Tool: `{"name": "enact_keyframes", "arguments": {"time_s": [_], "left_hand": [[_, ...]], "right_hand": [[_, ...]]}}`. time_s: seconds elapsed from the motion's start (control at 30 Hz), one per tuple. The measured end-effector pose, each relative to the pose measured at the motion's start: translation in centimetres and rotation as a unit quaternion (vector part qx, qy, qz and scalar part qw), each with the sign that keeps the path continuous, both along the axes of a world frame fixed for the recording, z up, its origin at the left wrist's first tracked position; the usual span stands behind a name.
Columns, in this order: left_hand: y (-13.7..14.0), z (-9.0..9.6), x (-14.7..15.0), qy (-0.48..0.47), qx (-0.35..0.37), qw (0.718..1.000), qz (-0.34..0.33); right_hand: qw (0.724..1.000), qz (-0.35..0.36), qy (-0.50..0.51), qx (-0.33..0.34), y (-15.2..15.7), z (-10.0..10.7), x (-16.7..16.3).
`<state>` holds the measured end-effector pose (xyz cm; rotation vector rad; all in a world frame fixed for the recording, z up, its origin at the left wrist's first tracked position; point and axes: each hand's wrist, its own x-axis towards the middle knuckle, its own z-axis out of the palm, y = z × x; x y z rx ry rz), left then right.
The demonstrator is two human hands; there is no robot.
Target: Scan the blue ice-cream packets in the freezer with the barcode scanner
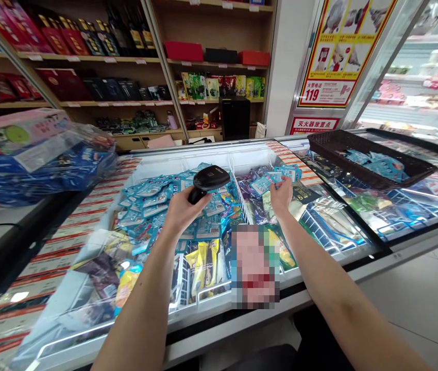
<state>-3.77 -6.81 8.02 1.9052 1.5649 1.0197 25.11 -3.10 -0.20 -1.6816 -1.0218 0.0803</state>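
Note:
My left hand (182, 208) is wrapped round the handle of a black handheld barcode scanner (211, 178), its head above a spread pile of flat blue packets (153, 198). To the right, my right hand (282, 197) has its fingers closed at the edge of a blue packet (262, 184). A few more blue packets (288, 172) lie just beyond those fingers. Both hands are over a chest freezer (209, 293) with a glass top. Yellow ice-cream wrappers (203, 263) show in a wire basket below. A blurred patch hides part of the freezer's front.
A dark woven tray (404, 183) holding blue packets rests on the freezer's right part. Plastic-wrapped boxes (37, 154) stand at the left. Behind are shelves (137, 59) of bottles and boxes, and a black monitor (235, 118). Price-label strips (68, 232) line the freezer's left side.

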Motion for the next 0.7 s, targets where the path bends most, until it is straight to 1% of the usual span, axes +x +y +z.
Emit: {"name": "enact_keyframes", "arguments": {"time_s": [0.07, 0.1, 0.13, 0.2, 0.27, 0.3, 0.37, 0.5, 0.7], "left_hand": [[-0.1, 0.1, 0.0, -0.010, 0.002, 1.000, 0.017], [-0.1, 0.2, 0.0, -0.009, 0.005, 1.000, 0.024], [-0.2, 0.3, 0.0, -0.006, 0.008, 1.000, 0.030], [-0.3, 0.5, 0.1, -0.003, 0.008, 0.999, 0.033], [-0.4, 0.6, 0.2, -0.003, 0.006, 0.999, 0.035], [-0.4, 0.6, 0.2, -0.003, 0.006, 0.999, 0.037], [-0.3, 0.5, 0.2, -0.004, 0.010, 0.999, 0.037], [0.1, 0.1, -0.2, -0.002, 0.021, 0.999, 0.040], [0.7, 0.0, -1.1, 0.011, 0.042, 0.998, 0.040]], "right_hand": [[0.998, -0.020, -0.065, -0.003, -0.3, 0.3, -0.2], [0.994, -0.013, -0.105, -0.001, -0.4, 0.5, -0.5], [0.989, 0.011, -0.146, 0.001, -0.5, 0.6, -0.7], [0.971, 0.087, -0.223, -0.008, -0.6, 0.7, -1.2], [0.951, 0.147, -0.270, -0.036, -0.6, 0.5, -1.6], [0.946, 0.159, -0.279, -0.053, -0.6, 0.4, -1.7], [0.946, 0.151, -0.275, -0.076, -0.4, -0.1, -1.7], [0.959, 0.099, -0.256, -0.073, -0.1, -0.6, -1.5], [0.971, 0.076, -0.214, -0.079, -0.3, -0.3, -1.7]]}}
